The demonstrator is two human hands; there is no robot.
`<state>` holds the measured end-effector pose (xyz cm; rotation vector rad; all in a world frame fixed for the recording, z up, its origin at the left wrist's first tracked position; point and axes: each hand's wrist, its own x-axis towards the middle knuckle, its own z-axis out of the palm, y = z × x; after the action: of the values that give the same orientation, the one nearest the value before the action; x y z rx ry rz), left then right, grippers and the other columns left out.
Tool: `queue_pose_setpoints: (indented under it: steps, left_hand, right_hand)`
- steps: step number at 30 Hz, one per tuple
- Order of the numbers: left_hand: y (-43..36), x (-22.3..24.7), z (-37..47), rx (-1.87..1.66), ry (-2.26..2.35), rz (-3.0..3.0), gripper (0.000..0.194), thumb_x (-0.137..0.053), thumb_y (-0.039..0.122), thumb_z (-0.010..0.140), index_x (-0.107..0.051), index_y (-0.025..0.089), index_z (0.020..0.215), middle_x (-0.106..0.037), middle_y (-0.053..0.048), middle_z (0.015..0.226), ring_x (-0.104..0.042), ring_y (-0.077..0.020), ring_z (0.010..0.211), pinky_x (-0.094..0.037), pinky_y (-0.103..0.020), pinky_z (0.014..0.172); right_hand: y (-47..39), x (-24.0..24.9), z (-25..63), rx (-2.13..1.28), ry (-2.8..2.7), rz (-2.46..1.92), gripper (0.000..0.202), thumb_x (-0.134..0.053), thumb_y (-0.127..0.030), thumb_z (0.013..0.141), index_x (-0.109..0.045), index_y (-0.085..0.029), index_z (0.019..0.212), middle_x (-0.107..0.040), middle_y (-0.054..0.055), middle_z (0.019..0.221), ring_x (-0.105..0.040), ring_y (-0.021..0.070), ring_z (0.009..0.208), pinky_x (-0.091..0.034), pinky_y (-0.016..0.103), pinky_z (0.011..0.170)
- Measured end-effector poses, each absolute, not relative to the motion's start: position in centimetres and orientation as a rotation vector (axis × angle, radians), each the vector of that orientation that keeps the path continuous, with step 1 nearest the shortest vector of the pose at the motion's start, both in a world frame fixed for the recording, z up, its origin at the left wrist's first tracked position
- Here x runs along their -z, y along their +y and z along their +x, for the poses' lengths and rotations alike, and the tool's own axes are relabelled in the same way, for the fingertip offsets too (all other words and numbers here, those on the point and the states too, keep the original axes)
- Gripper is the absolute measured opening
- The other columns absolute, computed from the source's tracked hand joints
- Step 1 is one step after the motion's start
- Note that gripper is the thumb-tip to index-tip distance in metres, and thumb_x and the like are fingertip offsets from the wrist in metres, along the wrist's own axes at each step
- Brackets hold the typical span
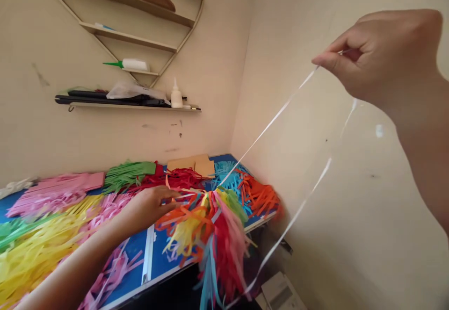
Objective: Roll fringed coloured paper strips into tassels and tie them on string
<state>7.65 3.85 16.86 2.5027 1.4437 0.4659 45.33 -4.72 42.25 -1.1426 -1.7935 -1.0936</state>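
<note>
My right hand (389, 53) is raised at the upper right, thumb and finger pinched on a thin white string (270, 125). From there the string runs taut down to the top of a multicoloured paper tassel bunch (224, 235). A loose length of it loops down behind and below. Red, pink, yellow, orange, green and blue strips hang from the bunch over the table's front edge. At the bunch's top left, my left hand (152, 207) has its fingers closed on a light strand leading into the bunch; the fingertips are partly hidden.
Fringed paper in pink (63, 191), yellow (45, 254), green (129, 174) and orange (259, 193) covers much of the blue table (135, 249). Wall shelves (133, 106) hold glue bottles (176, 96). A wall stands close on the right.
</note>
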Motion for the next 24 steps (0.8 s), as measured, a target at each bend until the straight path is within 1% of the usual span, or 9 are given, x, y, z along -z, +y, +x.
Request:
queue_pose_setpoints:
  steps: [3, 6, 9, 12, 14, 18, 20, 22, 24]
  left_hand:
    - [3.7, -16.5, 7.7, -0.194, 1.321, 2.473, 0.040, -0.054, 0.049, 0.083, -0.072, 0.027, 0.110, -0.072, -0.001, 0.079, -0.066, -0.0205, 0.069, -0.044, -0.027, 0.061]
    - [3.1, -16.1, 10.1, -0.222, 1.421, 2.575, 0.056, -0.056, 0.053, 0.083, -0.059, 0.027, 0.133, -0.074, -0.008, 0.101, -0.069, -0.0276, 0.090, -0.049, -0.034, 0.077]
    - [2.8, -15.9, 14.0, -0.337, 1.264, 2.772, 0.061, -0.049, 0.061, 0.088, -0.050, 0.030, 0.140, -0.069, -0.011, 0.115, -0.068, -0.0285, 0.096, -0.051, -0.038, 0.081]
    - [2.8, -16.1, 18.2, -0.482, 0.895, 2.903, 0.053, -0.050, 0.062, 0.088, -0.057, 0.035, 0.133, -0.065, -0.008, 0.118, -0.069, -0.0225, 0.087, -0.051, -0.032, 0.074]
    - [2.8, -16.2, 20.5, -0.607, 0.693, 2.889, 0.047, -0.054, 0.061, 0.086, -0.066, 0.031, 0.121, -0.066, -0.008, 0.116, -0.068, -0.0209, 0.087, -0.050, -0.030, 0.074]
    - [2.8, -15.6, 23.2, -0.664, 0.468, 2.703, 0.039, -0.054, 0.056, 0.089, -0.073, 0.023, 0.085, -0.072, -0.003, 0.087, -0.067, -0.0165, 0.081, -0.046, -0.024, 0.071]
    - [3.3, -14.6, 23.0, -0.646, 0.633, 2.651, 0.039, -0.055, 0.056, 0.088, -0.071, 0.022, 0.076, -0.071, -0.001, 0.075, -0.065, -0.0150, 0.072, -0.042, -0.023, 0.064]
    - [4.0, -13.4, 21.8, -0.632, 0.848, 2.630, 0.039, -0.056, 0.056, 0.087, -0.070, 0.022, 0.072, -0.070, 0.000, 0.070, -0.063, -0.0149, 0.065, -0.040, -0.024, 0.059]
    - [4.7, -12.5, 20.0, -0.617, 0.963, 2.618, 0.039, -0.055, 0.056, 0.086, -0.069, 0.023, 0.072, -0.071, 0.000, 0.072, -0.064, -0.0168, 0.066, -0.040, -0.025, 0.059]
  right_hand:
    - [-4.1, -42.6, 45.1, 0.883, -1.818, -1.047, 0.014, -0.064, -0.028, 0.082, -0.071, -0.019, 0.074, -0.071, -0.016, 0.096, -0.055, 0.0107, 0.116, -0.022, 0.017, 0.047]
    - [-3.5, -43.1, 42.8, 0.700, -1.844, -0.964, 0.009, -0.070, -0.015, 0.078, -0.071, -0.017, 0.069, -0.071, -0.010, 0.091, -0.054, 0.0128, 0.122, -0.019, 0.004, 0.045]
    - [-3.1, -44.0, 39.4, 0.809, -1.928, -0.934, 0.015, -0.067, -0.024, 0.079, -0.069, -0.015, 0.069, -0.065, -0.008, 0.080, -0.058, 0.0126, 0.117, -0.011, -0.005, 0.048]
    - [-2.9, -44.9, 36.4, 1.016, -2.026, -0.918, 0.032, -0.055, -0.039, 0.081, -0.068, -0.010, 0.072, -0.064, -0.009, 0.082, -0.060, 0.0145, 0.114, -0.003, -0.003, 0.050]
    - [-2.9, -45.1, 35.0, 1.049, -2.065, -0.918, 0.038, -0.053, -0.042, 0.078, -0.067, -0.006, 0.078, -0.065, -0.010, 0.090, -0.061, 0.0155, 0.112, -0.002, 0.000, 0.052]
    - [-3.3, -45.0, 34.0, 0.985, -2.054, -0.902, 0.049, -0.029, -0.036, 0.082, -0.063, -0.002, 0.083, -0.066, -0.013, 0.095, -0.059, 0.0110, 0.111, -0.006, 0.004, 0.053]
    - [-3.4, -45.3, 34.6, 1.054, -2.029, -0.925, 0.056, -0.013, -0.029, 0.080, -0.060, 0.001, 0.071, -0.067, -0.013, 0.094, -0.057, 0.0103, 0.114, -0.014, 0.006, 0.054]
    - [-3.3, -45.9, 35.9, 1.084, -1.969, -1.010, 0.058, -0.007, -0.025, 0.075, -0.049, 0.002, 0.047, -0.067, -0.013, 0.093, -0.049, 0.0164, 0.124, -0.029, 0.012, 0.063]
    - [-3.0, -46.5, 37.4, 0.828, -1.763, -1.132, 0.055, -0.003, -0.024, 0.070, -0.034, -0.002, 0.030, -0.068, -0.014, 0.088, -0.018, 0.0247, 0.140, -0.032, 0.022, 0.088]
